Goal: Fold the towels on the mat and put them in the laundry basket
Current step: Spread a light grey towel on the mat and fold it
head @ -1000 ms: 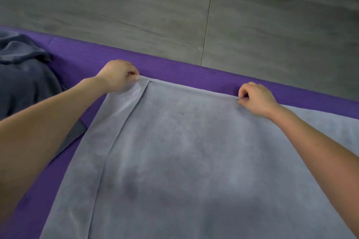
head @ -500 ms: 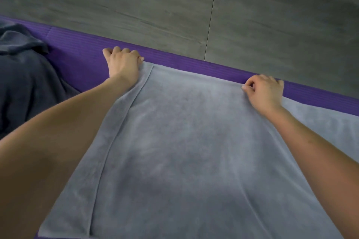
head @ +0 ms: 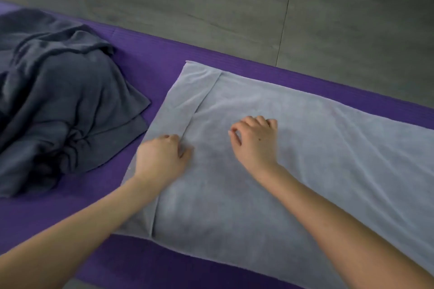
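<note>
Grey towel (head: 317, 148) is lying flat on the purple mat (head: 145, 58), likely soft and limp, best pinched at its corners. Left hand (head: 162, 159) is resting on its 9 o'clock hem, grip unclear; right hand (head: 254, 141) is lying loosely curled, empty. Both are now back from the far edge.

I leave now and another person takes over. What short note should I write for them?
Left hand: rests on the grey towel at the edge of its upper layer; a pinch cannot be told.
Right hand: fingers loosely curled, rests on the same towel, holds nothing.
Grey towel lies flat on the mat; dark towel lies crumpled to its left. Basket not in view.
Done: perhaps one fold of the grey towel.
Left to do: finish the grey towel, fold the dark towel, put both in the basket.
</note>
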Action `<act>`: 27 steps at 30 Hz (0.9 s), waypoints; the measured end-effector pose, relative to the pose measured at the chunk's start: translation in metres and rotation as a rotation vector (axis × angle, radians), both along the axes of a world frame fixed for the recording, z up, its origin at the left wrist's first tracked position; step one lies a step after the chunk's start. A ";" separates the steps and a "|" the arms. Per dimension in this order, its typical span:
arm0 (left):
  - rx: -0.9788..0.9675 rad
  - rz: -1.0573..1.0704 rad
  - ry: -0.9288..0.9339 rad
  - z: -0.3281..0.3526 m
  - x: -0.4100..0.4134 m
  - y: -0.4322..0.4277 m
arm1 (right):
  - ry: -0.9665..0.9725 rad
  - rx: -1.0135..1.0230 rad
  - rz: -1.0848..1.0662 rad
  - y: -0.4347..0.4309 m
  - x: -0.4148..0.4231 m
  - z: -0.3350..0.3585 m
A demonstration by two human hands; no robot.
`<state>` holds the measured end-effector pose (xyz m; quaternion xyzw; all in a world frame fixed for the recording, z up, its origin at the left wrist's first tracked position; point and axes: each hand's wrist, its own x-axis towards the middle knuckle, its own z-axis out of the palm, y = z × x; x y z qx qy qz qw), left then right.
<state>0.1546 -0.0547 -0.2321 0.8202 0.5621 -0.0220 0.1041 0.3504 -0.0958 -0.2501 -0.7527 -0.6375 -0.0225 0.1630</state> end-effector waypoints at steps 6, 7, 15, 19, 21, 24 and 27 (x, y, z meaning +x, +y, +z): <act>-0.113 0.049 0.083 -0.015 -0.034 -0.054 | 0.061 -0.121 0.099 -0.031 -0.065 0.001; -0.107 0.044 0.109 -0.015 -0.036 -0.052 | 0.051 -0.138 0.089 -0.036 -0.068 0.001; -0.172 -0.038 0.343 -0.004 -0.038 -0.042 | 0.040 -0.209 -0.004 -0.062 -0.065 0.006; -0.221 -0.098 0.211 0.002 -0.034 -0.049 | 0.028 -0.215 -0.018 -0.074 -0.063 0.005; -0.232 -0.133 0.173 0.002 -0.034 -0.054 | 0.019 -0.201 -0.018 -0.078 -0.062 0.004; -0.266 -0.148 0.102 -0.004 -0.041 -0.056 | 0.002 -0.190 0.014 -0.087 -0.064 0.001; -0.242 -0.134 -0.067 -0.001 -0.055 -0.060 | -0.019 -0.147 0.089 -0.098 -0.069 0.001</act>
